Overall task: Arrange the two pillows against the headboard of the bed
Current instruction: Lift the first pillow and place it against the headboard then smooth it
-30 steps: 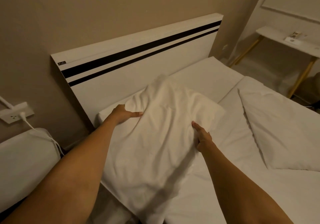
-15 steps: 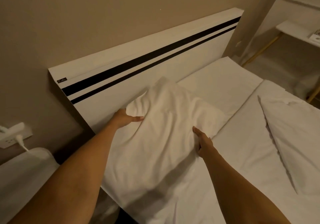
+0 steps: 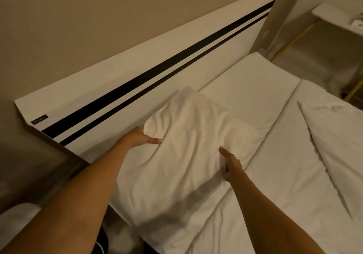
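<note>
A white pillow (image 3: 182,155) lies at the near left corner of the bed, its far corner pointing toward the white headboard (image 3: 137,73) with two black stripes. My left hand (image 3: 140,136) grips the pillow's left edge, close to the headboard. My right hand (image 3: 230,162) holds its right edge, fingers pressed into the fabric. A second white pillow (image 3: 337,151) lies on the bed at the right, apart from the headboard and partly cut off by the frame edge.
White bed sheet (image 3: 255,88) stretches along the headboard to the right of the held pillow. A beige wall (image 3: 98,18) stands behind. A white table with yellow legs (image 3: 334,20) is at the far right. Another white surface (image 3: 17,216) sits low left.
The view has shifted left and closer to the headboard. The pillow has moved slightly toward the headboard, both hands still holding its edges. The wall socket has left the frame.
</note>
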Demonstrator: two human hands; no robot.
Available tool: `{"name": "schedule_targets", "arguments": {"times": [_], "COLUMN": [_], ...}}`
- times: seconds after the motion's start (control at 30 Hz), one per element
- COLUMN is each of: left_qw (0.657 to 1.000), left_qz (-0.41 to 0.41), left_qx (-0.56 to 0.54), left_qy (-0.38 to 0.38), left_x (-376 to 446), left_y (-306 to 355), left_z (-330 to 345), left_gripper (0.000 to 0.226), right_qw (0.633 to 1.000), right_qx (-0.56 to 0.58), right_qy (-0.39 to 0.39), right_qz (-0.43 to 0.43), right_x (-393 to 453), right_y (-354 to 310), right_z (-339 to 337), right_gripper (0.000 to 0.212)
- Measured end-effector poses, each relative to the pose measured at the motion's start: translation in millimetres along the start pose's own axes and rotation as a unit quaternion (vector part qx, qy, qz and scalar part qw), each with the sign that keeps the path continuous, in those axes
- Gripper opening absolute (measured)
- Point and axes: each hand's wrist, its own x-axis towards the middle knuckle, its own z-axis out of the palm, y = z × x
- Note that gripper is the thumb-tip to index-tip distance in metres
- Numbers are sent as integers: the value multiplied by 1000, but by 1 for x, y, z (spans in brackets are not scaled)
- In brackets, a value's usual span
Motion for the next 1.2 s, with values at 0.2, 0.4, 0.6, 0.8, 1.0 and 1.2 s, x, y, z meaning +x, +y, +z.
{"name": "schedule_targets", "arguments": {"times": [0.2,0.4,0.6,0.8,1.0,1.2], "left_qw": [1000,1000,999,995,986,975], "left_qz": [0,-10,-15,-10,-10,-21], "left_qx": [-13,-7,25,85,128,153], "left_qy": [14,15,28,42,108,159], "left_x": [52,117,191,247,288,301], "left_y": [15,33,34,18,-25,-49], "left_z": [8,19,27,33,47,59], "left_gripper": [78,86,96,105,91,83], "right_qw": [1000,1000,1000,1000,999,998], "right_qx": [14,-4,-18,-13,1,-42], "right_qy": [-2,7,-3,-12,-5,41], "right_qz": [10,10,7,22,41,0], "right_x": [50,109,178,230,275,292], "right_y": [-15,-39,-52,-40,5,20], "right_z": [7,15,38,56,61,58], "right_gripper": [112,115,113,112,112,87]}}
